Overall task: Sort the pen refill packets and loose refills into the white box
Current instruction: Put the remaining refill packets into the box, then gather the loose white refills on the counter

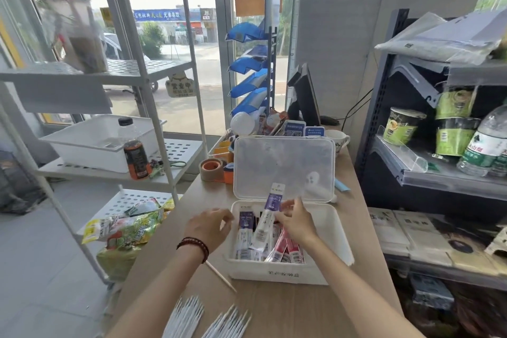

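A person's right hand pinches a purple-topped refill packet over the white box beneath it, while the left hand curls alongside, its hold impossible to tell.

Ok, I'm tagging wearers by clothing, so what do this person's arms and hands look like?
Both forearms are bare, no sleeves in view. The left hand has a dark red beaded bracelet at its wrist, wrapped in two rows. The right hand shows no glove, watch or band.
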Available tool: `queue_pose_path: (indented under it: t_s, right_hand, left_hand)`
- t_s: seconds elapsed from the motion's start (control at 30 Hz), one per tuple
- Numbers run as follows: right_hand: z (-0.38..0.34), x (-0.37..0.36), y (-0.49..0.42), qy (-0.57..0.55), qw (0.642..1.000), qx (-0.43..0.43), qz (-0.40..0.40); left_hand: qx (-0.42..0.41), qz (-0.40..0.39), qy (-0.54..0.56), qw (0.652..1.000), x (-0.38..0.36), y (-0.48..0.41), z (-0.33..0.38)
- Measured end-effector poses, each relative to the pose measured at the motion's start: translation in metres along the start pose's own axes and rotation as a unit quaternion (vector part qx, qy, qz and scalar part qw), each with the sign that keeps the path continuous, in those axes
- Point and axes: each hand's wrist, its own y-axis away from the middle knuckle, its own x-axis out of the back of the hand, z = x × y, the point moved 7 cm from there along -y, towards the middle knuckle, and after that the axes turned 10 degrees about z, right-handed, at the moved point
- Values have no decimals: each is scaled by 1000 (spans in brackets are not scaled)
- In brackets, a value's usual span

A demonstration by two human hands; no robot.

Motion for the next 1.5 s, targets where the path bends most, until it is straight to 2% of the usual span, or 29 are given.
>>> queue_pose_path:
  t_s: [0.17,0.3,0.4,0.57,0.7,0.77,0.87,0.97,1.03,1.23,1.3,1.37,1.5]
  right_hand:
    - [-7,-49,8,94,991,58,-73]
    - [-8,-67,15,182,971,97,-123]
    - [-6,-77,16,252,952,126,-121]
    - [-8,-92,21,400,883,207,-130]
    - [-10,-95,23,445,855,219,-154]
    - [-11,-92,24,435,860,218,-155]
    - [-17,-80,30,382,889,220,-123]
    - [-32,-59,49,298,917,259,-57]
    - [-39,-47,71,252,921,294,-39]
    - [-17,-38,125,190,927,318,-57]
    - [-4,-36,133,181,930,319,-33]
    - [3,-32,140,174,934,313,-11]
    - [26,-40,148,202,939,269,-71]
  left_hand:
    - [5,7,-16,1000,16,9,-16]
    - [47,18,-6,999,23,28,-40]
    - [67,21,0,998,21,49,-58]
    - [65,-31,-6,997,11,73,-68]
    - [34,-70,-21,997,-6,77,-62]
    - [17,-80,-26,996,-16,76,-57]
    - [2,-91,-32,995,-26,73,-53]
    - [-11,-90,-45,995,-31,70,-51]
    - [-12,-95,-61,994,-36,69,-50]
    - [18,-73,-94,993,-48,76,-39]
    - [-11,-33,-102,994,-45,75,-35]
    - [-60,-57,-140,987,-48,75,-34]
    - [-74,-17,-153,985,-37,75,-40]
